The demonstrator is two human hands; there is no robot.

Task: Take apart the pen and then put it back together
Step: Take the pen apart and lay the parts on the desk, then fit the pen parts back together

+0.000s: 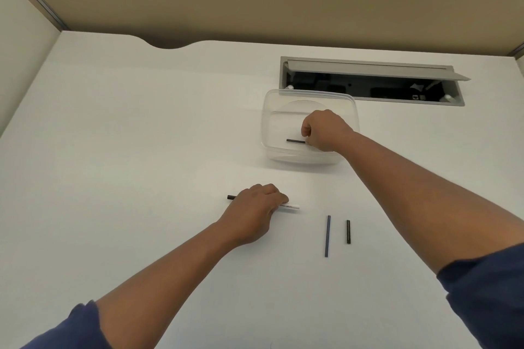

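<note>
We see a pen lying on a white table. It is long and thin. One end is black and pokes out to the left of our left hand. The other end is white with tiny writing on it, too small to read, and it sticks out to the right. The middle of the pen is hidden under the hand.

Our left hand rests on top of the pen. The fingers are curled down over it and pressed close together, so they hold it against the table.

To the right of the pen lie two loose parts, side by side but not touching. One is a long thin blue tube. The other is a short black piece. Both point away from us.

Farther back sits a clear plastic box with no lid on it. Our right hand reaches into it. Its fingers are bent in tight and pinch the right end of a short black stick. The rest of the stick points left. We cannot tell if the stick touches the bottom of the box.

Behind the box is a long gray slot in the table with its flap open.
</note>
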